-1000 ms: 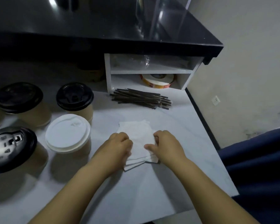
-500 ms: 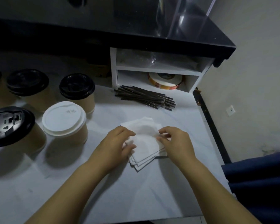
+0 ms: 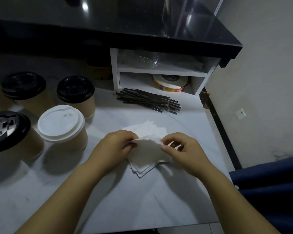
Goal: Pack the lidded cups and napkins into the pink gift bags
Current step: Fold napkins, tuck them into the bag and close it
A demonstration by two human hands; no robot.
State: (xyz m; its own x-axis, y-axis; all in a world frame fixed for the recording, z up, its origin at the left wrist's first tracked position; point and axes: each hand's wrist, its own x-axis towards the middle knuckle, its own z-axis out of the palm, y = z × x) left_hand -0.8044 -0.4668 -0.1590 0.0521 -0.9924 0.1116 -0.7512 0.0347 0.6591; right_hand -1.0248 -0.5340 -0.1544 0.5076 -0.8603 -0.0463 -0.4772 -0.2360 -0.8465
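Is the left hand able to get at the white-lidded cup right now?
Probably yes: the white-lidded cup stands just left of the left hand, bare table between them, though that hand is pinching a napkin.

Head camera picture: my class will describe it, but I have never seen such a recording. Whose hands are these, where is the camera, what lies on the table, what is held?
No machine here: a person works with two bare hands. The camera sits on that person's head, looking forward and down, so the arms reach in from below. The left hand and the right hand each pinch an edge of the top napkin, raised off a small napkin stack on the white table. On the left stand paper cups: a white-lidded cup and several black-lidded cups. Behind the napkins lies a bundle of dark sticks, and a printed roll sits in a small white shelf. No pink bag is in view.
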